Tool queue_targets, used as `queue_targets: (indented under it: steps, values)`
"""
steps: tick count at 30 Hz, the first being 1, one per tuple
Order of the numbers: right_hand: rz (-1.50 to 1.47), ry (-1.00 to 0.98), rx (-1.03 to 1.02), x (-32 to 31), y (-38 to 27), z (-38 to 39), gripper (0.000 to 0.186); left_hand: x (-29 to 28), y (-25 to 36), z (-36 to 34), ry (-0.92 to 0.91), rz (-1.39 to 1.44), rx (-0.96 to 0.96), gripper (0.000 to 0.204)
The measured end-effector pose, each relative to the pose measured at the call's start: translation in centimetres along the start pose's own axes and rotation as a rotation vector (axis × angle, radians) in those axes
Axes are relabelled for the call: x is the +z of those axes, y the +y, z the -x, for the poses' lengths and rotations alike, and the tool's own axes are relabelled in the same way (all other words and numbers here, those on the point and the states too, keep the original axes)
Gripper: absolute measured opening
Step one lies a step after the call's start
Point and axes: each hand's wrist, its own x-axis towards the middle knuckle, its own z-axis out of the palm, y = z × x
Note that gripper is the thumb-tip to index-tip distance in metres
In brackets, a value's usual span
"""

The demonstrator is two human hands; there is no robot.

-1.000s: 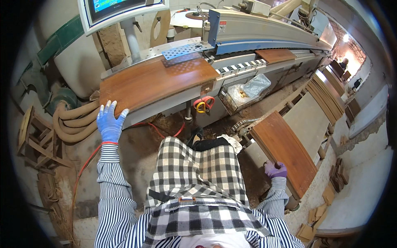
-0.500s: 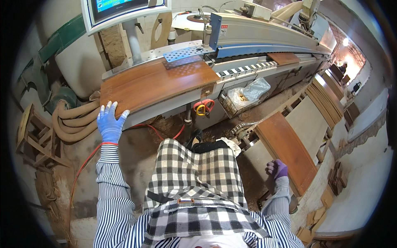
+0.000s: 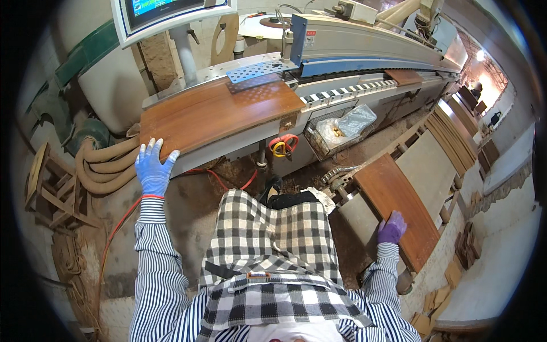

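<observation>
Two gloved hands, wide apart, each at a brown panel! Blue-gloved left hand [image 3: 152,171] lies with fingers spread at the near left corner of the large panel [image 3: 211,114] on the machine [image 3: 364,50]; nothing is clenched there, though the palm's underside is out of sight. Over on the other side, the purple-gloved right hand [image 3: 392,229] meets the left edge of the second panel [image 3: 401,202], which rests on a low support; the fingers bunch together, and whether they pinch that edge or merely rest on it, I cannot tell. One sheet or several under there? Hard to make out.

Look up: the perforated blue plate [image 3: 253,72] covers part of the large panel's far edge, and the screen [image 3: 162,9] is cut off by the top of the view. Farther along, a smaller stretch of brown board [image 3: 403,77] shows, its far side hidden beneath the machine. Way off, a person [image 3: 477,89] is just a dark blur against the glare.
</observation>
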Motion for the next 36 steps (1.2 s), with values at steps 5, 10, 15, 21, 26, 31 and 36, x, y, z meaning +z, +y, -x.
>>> queue_targets:
  steps: [5,10,15,21,26,31,36]
  values:
    - [-0.302,0.096,-0.117,-4.3,-1.8,3.2,0.042,-0.3,-0.3,0.2,-0.014,0.0,-0.017,0.067]
    - [-0.952,0.056,0.153,2.5,-2.3,7.9,0.037,-0.3,0.1,-0.2,-0.033,0.023,-0.004,0.067]
    - [-2.436,-0.132,1.123,6.7,5.2,7.2,0.051,-0.9,-0.8,0.2,-0.087,0.018,0.029,0.065]
    - [-2.278,0.21,1.267,5.5,5.8,6.3,0.055,-1.2,-4.1,1.6,-0.019,0.024,0.02,0.057]
    - [-2.25,0.294,1.294,4.4,3.3,6.8,0.065,-0.9,-6.4,1.9,-0.009,0.282,-0.022,0.048]
    - [-2.346,0.239,1.235,5.4,3.9,6.9,0.084,-0.5,-6.7,1.7,-0.016,0.381,-0.041,0.048]
    - [-2.338,0.236,1.242,5.5,3.9,7.0,0.102,-0.4,-6.2,1.3,-0.026,0.426,-0.06,0.049]
